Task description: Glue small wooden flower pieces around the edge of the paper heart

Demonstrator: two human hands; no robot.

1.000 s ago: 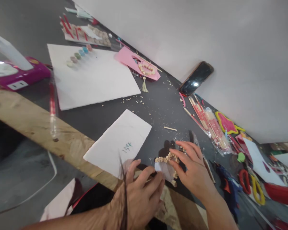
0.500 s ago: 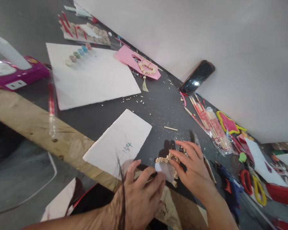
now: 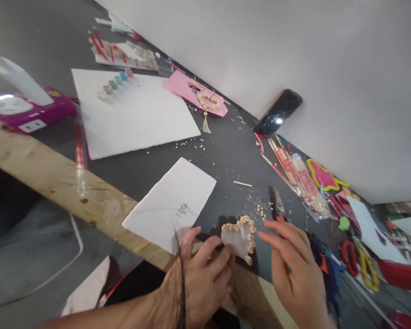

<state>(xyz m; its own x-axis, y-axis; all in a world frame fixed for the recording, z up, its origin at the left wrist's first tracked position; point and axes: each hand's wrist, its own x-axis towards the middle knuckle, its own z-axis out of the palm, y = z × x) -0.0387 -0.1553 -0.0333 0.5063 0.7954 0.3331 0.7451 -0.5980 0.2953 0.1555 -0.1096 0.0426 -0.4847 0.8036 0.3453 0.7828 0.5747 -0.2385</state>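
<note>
A pale heart-shaped piece [image 3: 233,241] lies tilted at the table's near edge, with small wooden bits [image 3: 251,237] lining its top and right side. My left hand [image 3: 203,274] grips its lower left edge between thumb and fingers; part of the thumb is hidden. To the right, my right hand [image 3: 296,262] hovers apart from the heart, fingers stretched and holding nothing visible. Just beyond those fingertips are several loose wooden bits [image 3: 260,211] and a pair of pliers or cutters [image 3: 277,204]. White paper marked 154 [image 3: 171,201] lies beside my left hand.
A glue gun [image 3: 325,269] and scissors [image 3: 358,262] lie at right. A phone [image 3: 279,113] leans on the wall by packed sticks [image 3: 304,183]. A large white sheet [image 3: 137,114] with paint pots, a beaded loop [image 3: 208,101] and a purple power strip [image 3: 32,112] are further left.
My right hand has drawn back to the right, off the heart's beaded edge, uncovering the wooden bits and the cutting tool. My left hand keeps its hold on the heart.
</note>
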